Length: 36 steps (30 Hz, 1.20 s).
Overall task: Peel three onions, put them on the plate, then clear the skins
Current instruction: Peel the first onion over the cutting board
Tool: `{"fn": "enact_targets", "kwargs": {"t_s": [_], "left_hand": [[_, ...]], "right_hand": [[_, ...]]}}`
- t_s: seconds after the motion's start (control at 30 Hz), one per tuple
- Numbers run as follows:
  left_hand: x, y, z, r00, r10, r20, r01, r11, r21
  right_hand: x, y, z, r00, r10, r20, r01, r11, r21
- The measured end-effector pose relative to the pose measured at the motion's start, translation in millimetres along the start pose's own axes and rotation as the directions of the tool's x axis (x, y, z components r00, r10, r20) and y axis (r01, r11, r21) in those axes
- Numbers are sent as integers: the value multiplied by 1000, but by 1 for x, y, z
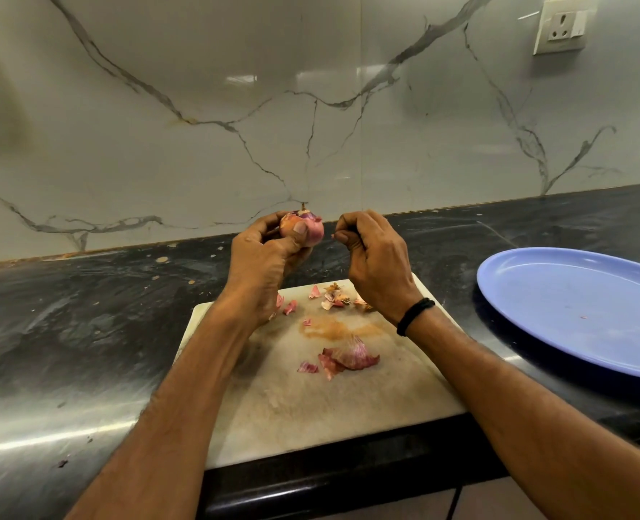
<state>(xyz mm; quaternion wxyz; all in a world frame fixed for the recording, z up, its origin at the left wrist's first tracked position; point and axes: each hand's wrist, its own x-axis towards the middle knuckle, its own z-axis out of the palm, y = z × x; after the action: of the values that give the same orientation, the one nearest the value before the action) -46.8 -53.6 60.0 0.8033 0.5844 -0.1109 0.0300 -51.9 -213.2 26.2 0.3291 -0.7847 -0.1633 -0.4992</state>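
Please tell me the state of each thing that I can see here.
onion: partly peeled, held up in left hand
right hand: fingers curled, beside the onion
plate: no onion on visible part
skins: loose on cutting board
socket: nothing plugged in

- The person's bare left arm (183, 388) has skin showing from the wrist all the way to the edge of the picture.
- The bare left hand (262, 264) has thin cords and lines showing under the skin on its back.
- The short, wide nail on the left thumb (301, 228) has a pale shine.
- The bare right arm (510, 399) is long and thin.
- The bare right hand (374, 264) has bumpy knuckles in a row.
- A thin black band of twisted thread (414, 315) goes round the right wrist. It sits snug on the skin and looks a bit thicker at its top end.
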Motion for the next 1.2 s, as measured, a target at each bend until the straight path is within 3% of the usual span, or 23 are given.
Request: {"fn": "enact_targets", "kwargs": {"t_s": [0.4,0.63,0.97,1.2], "left_hand": [[-2,-1,-1,991,31,129,-43,995,87],[-4,-2,0,988,30,152,-52,988,148],[-1,5,-2,999,-7,32,8,1000,-11],[-5,8,0,996,-13,83,12,1000,15]], "right_hand": [[1,-6,-2,1000,19,-5,-18,997,77],[0,-2,-1,1000,18,-20,-17,1000,25],[-1,0,2,1000,-3,15,3,1000,-3],[-1,-4,0,997,22,80,-27,998,65]]}}
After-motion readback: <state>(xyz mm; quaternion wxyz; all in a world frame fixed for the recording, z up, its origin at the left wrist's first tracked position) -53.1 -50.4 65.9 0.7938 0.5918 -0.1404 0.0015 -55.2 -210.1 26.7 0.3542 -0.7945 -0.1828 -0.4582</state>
